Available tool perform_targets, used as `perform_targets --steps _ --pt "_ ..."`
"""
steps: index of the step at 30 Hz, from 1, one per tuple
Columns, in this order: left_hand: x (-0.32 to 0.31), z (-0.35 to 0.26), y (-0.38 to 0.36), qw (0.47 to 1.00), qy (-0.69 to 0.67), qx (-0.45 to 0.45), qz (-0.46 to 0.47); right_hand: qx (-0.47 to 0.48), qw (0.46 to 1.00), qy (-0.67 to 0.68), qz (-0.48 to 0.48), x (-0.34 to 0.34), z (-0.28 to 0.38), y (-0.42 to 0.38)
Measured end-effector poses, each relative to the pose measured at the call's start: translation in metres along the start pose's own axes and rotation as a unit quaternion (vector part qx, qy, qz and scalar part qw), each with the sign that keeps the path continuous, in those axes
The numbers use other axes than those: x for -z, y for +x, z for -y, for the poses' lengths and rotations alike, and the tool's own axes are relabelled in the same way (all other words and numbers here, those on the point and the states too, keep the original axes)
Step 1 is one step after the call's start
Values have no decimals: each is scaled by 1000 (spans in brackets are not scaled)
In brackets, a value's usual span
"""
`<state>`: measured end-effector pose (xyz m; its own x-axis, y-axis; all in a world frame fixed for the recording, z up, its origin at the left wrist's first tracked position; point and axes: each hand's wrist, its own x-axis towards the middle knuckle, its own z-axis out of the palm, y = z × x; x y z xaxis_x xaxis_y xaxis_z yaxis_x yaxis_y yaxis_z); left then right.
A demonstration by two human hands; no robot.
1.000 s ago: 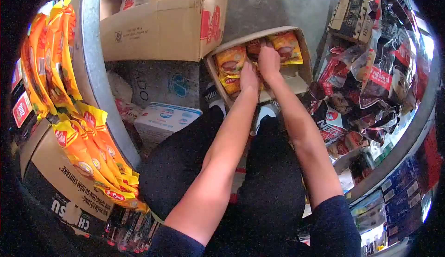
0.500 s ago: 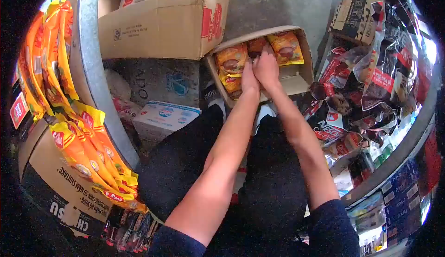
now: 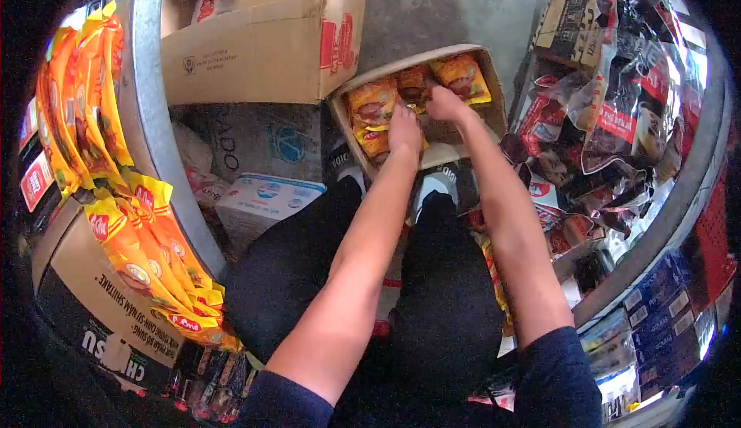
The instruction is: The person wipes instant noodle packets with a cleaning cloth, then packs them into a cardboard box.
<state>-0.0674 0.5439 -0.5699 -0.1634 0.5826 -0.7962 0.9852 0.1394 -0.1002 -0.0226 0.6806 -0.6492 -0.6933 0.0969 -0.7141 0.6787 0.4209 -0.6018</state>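
An open cardboard box (image 3: 494, 81) on the floor before me holds several orange and yellow food packets. Inside it, my left hand (image 3: 405, 128) has its fingers closed at the lower left edge of the middle packet (image 3: 414, 82), beside the left packet (image 3: 373, 104). On the other side, my right hand (image 3: 446, 105) is curled, its fingertips pinching near the middle packet's lower right edge. The right packet (image 3: 463, 77) leans against the box's far wall. Another packet lies lower at the left, partly covered by my left hand. My fingertips are partly hidden.
A large carton (image 3: 247, 50) stands behind at the left, above a white printed box (image 3: 270, 195). A metal rim (image 3: 150, 81) curves past hanging orange packets (image 3: 150, 262) on the left. Coffee bags (image 3: 617, 119) crowd the right side.
My hands have drawn apart, the left staying by the left packets and the right shifting off it. The view has shifted slightly, moving the box left in the picture.
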Motion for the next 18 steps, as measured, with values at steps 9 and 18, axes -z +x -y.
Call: perform_targets --steps 9,18 --pt "-6 3 9 999 -43 -1 2 6 988 -22 -151 -37 3 -21" --pt "-18 3 9 997 -59 5 -47 -182 929 137 -291 -85 3 -40"
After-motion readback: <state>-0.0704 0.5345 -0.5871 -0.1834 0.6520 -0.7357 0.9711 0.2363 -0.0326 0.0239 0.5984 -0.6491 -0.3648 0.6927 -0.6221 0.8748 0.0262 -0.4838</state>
